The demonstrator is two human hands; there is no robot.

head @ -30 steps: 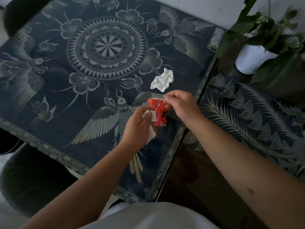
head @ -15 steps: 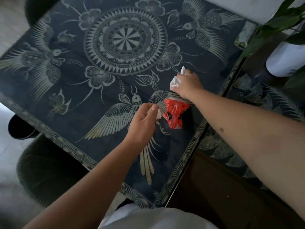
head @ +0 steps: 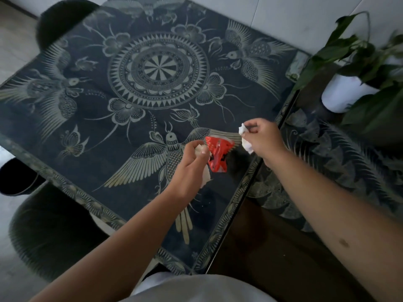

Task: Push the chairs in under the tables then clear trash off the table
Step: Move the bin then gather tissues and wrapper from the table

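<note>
Over the patterned table [head: 87, 118], the left hand [head: 192, 164] holds a red wrapper [head: 218, 153] and paper; beyond it, the right hand [head: 263, 138] now grips the crumpled white tissue [head: 245, 139] lifted off the table moments ago, nearly finishing trash collection.

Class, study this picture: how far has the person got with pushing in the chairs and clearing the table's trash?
Done: the dark chair at the near left sits partly under the table. In hand: the left hand holds white paper and the red wrapper; the right hand grips a crumpled tissue. Left: carrying it all away; no bin is in view.
</note>
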